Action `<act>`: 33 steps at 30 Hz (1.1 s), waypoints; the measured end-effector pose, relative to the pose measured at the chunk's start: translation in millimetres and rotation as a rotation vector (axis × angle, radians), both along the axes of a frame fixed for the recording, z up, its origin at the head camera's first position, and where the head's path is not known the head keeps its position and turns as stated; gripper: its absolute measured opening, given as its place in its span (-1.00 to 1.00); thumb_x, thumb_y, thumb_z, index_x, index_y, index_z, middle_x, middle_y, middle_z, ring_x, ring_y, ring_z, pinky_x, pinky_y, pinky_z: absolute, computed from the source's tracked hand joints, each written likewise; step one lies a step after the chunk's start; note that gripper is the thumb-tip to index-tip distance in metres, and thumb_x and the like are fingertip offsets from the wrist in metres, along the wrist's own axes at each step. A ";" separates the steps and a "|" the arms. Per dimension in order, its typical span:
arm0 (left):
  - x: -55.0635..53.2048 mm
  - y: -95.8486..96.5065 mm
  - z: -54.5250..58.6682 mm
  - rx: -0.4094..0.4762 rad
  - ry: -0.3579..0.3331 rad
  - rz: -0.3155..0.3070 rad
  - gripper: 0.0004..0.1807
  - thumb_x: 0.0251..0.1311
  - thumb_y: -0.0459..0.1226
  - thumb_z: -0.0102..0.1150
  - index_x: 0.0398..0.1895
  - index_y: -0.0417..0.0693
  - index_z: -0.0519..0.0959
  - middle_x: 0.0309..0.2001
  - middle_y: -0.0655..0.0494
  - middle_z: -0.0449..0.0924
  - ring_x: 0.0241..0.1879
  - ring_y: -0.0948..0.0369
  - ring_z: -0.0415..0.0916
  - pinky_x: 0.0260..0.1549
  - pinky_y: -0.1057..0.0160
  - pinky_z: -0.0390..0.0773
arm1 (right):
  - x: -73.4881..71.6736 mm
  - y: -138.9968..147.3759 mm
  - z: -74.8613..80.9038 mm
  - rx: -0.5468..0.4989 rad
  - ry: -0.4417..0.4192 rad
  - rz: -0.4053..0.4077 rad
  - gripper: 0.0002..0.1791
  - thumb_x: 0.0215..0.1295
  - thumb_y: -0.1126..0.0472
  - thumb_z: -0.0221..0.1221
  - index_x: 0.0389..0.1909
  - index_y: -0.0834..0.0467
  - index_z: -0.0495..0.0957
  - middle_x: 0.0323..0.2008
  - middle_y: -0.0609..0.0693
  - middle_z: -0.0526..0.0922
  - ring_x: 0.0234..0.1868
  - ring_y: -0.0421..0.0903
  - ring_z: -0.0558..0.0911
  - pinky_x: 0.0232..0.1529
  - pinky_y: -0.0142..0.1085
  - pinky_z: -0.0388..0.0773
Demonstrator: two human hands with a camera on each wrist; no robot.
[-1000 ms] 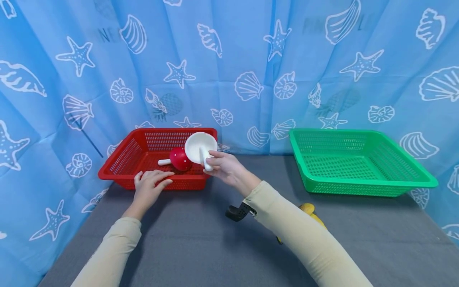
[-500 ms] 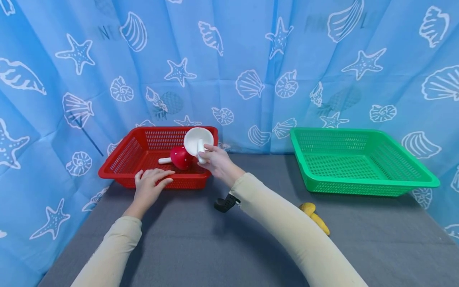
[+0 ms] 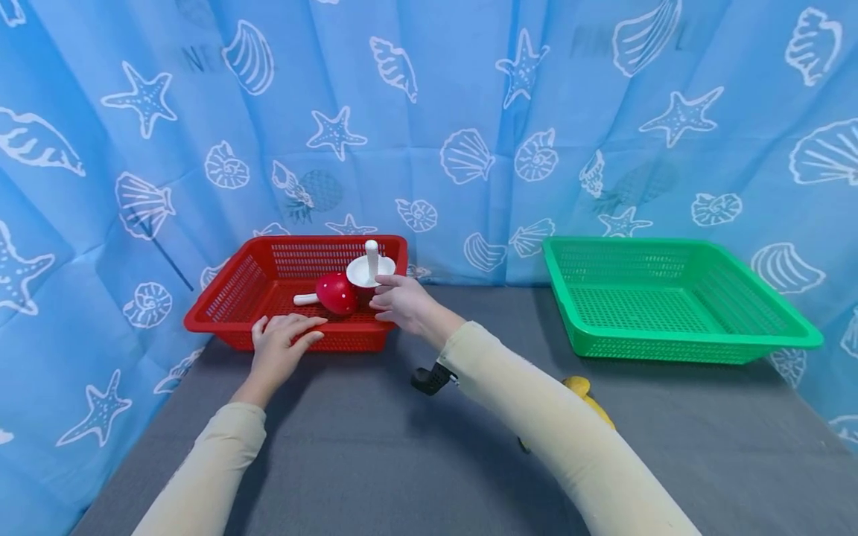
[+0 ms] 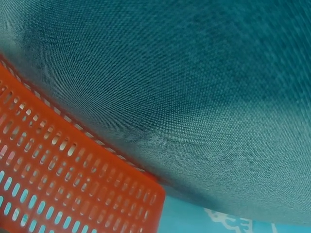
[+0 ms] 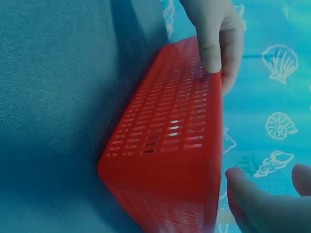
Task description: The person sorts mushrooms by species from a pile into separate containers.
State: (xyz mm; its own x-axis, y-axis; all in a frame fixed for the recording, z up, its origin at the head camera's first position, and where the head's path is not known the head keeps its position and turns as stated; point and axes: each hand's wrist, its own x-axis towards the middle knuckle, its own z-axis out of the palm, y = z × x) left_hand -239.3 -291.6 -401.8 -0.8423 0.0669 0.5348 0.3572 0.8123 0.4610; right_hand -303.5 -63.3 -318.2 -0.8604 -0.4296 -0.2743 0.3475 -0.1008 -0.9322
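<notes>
A toy mushroom (image 3: 361,273) sits stem up at the right end of the red basket (image 3: 231,328), its white underside facing upward. Beside its stem, my right hand (image 3: 414,307) has loosely extended fingers over the basket's front right corner. Left of it lies another toy mushroom (image 3: 337,292), on its side, with a white-dotted red cap and its stem pointing left. My left hand (image 3: 278,348) holds the basket's front rim; in the right wrist view its thumb (image 5: 211,58) presses the outer wall while the other fingers go over the rim.
A green basket (image 3: 677,341) stands at the right on the grey tablecloth (image 3: 348,461). Yellow bananas (image 3: 578,385) lie partly hidden behind my right forearm. A blue curtain (image 3: 429,112) with shell prints hangs behind both baskets.
My right hand has moved the white-stemmed mushroom down into the red basket, turned it stem up and let go of it. My left hand has stayed on the rim.
</notes>
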 end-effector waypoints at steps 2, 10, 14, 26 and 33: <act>0.2 0.6 0.7 0.000 -0.001 -0.001 -0.66 0.14 -0.30 0.35 0.02 -0.08 0.66 -0.10 -0.09 0.65 0.00 -0.07 0.42 0.20 -0.35 -0.12 | 4.8 6.5 1.1 -0.005 -0.002 -0.005 -0.42 0.40 0.48 -0.04 0.43 0.27 0.18 0.33 0.26 0.28 0.27 0.18 0.41 0.27 -0.01 0.32; 2.1 3.9 0.7 -0.005 -0.024 0.003 -0.64 0.14 -0.30 0.35 0.04 -0.08 0.65 -0.08 -0.11 0.63 0.01 -0.09 0.41 0.20 -0.36 -0.11 | 27.8 47.5 6.8 0.028 0.023 0.005 -0.48 0.38 0.44 0.01 0.36 0.29 0.26 0.28 0.28 0.37 0.23 0.18 0.48 0.22 -0.03 0.39; 5.3 5.0 3.4 -0.025 -0.063 0.020 -0.60 0.14 -0.28 0.35 0.09 -0.09 0.62 0.00 -0.14 0.60 0.08 -0.12 0.38 0.23 -0.36 -0.14 | 40.7 74.7 11.4 0.057 0.064 0.026 -0.48 0.40 0.46 -0.02 0.37 0.31 0.24 0.28 0.29 0.37 0.26 0.20 0.44 0.23 -0.02 0.38; 30.5 34.7 16.3 0.005 0.076 0.007 -0.51 0.10 -0.41 0.33 0.14 -0.28 0.52 0.16 -0.28 0.43 0.20 -0.20 0.28 0.18 -0.34 0.15 | 68.7 145.0 18.5 0.076 0.208 0.083 -0.43 0.41 0.47 -0.05 0.40 0.42 0.09 0.26 0.35 0.33 0.26 0.22 0.42 0.24 0.00 0.36; 53.4 64.2 22.0 0.253 -0.045 -0.093 -0.59 0.28 -0.42 0.16 0.19 -0.32 0.46 0.17 -0.24 0.42 0.18 -0.09 0.33 0.15 -0.15 0.32 | 79.4 179.7 22.9 0.098 0.275 0.079 -0.41 0.40 0.42 0.01 0.39 0.44 0.07 0.19 0.27 0.40 0.14 0.05 0.54 0.19 -0.05 0.43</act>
State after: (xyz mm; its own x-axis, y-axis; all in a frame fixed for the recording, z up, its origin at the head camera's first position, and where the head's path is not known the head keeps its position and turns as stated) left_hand -185.9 -227.4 -379.8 -0.8619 0.0142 0.5069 0.3997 0.6342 0.6619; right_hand -224.1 116.5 -295.3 -0.8729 -0.4815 -0.0789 0.0836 0.0118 -0.9964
